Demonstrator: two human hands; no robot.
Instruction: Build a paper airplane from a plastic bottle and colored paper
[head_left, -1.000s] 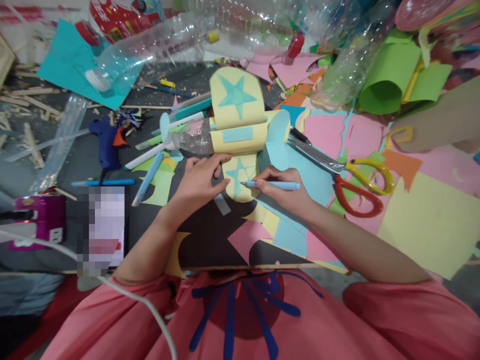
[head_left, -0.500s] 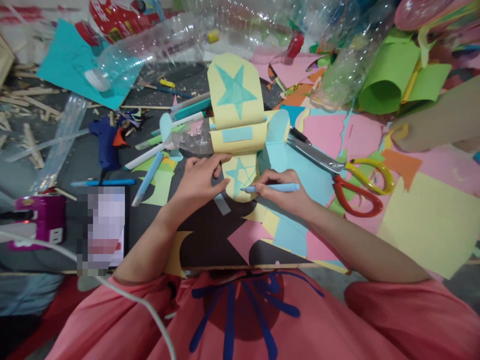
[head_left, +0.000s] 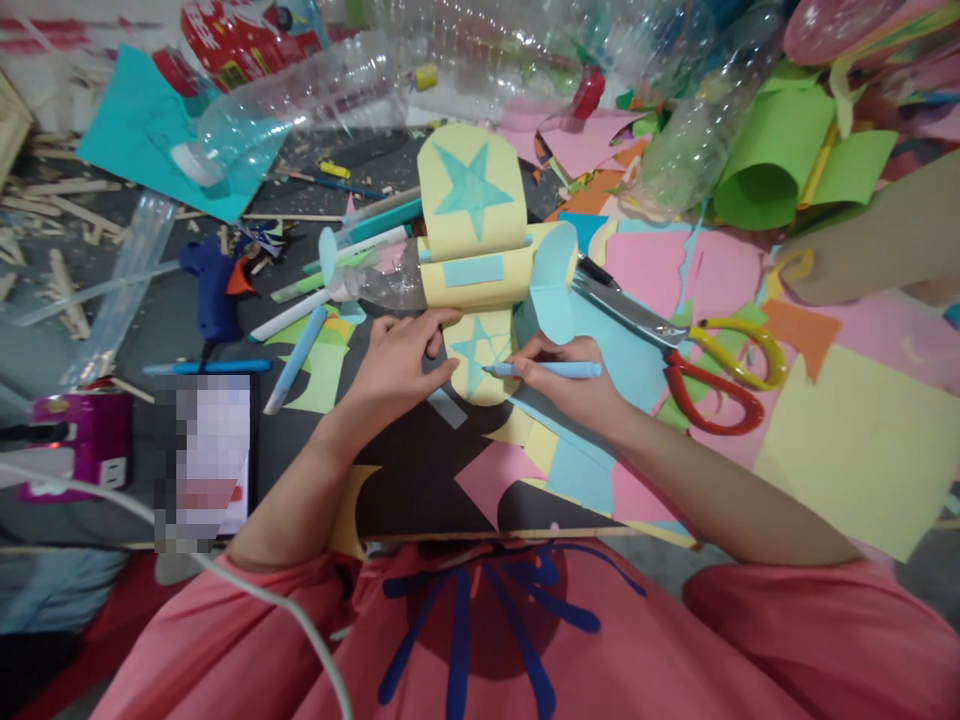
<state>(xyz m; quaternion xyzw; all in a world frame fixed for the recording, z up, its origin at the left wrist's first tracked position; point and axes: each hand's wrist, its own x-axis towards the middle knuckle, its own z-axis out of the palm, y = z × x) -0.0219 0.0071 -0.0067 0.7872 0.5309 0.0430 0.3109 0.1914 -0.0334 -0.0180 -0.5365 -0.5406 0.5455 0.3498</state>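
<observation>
My right hand (head_left: pixel 564 385) grips a light blue marker (head_left: pixel 585 370), its tip on the near yellow paper flap (head_left: pixel 496 392). That flap carries a blue star, filled on its left side and partly in outline on its right. My left hand (head_left: pixel 394 362) lies at the flap's left edge, thumb and forefinger spread, holding nothing. The flap joins a yellow paper band (head_left: pixel 476 290) around a clear plastic bottle (head_left: pixel 384 278) lying on its side. A far yellow flap (head_left: pixel 439 225) bears a fully coloured star, and a light blue paper fin (head_left: pixel 553 300) sticks out at the right end.
Scissors (head_left: pixel 679 365) with red and yellow handles rest on paper scraps at the right. To the left are a blue glue gun (head_left: pixel 214 290), several markers, a phone (head_left: pixel 217 450) and a purple box (head_left: pixel 82 440). Clear bottles (head_left: pixel 300 95) lie along the back.
The marker tip has moved slightly up on the near star, with my right hand shifting a little. The far flap tilts slightly lower. My left hand stays in place.
</observation>
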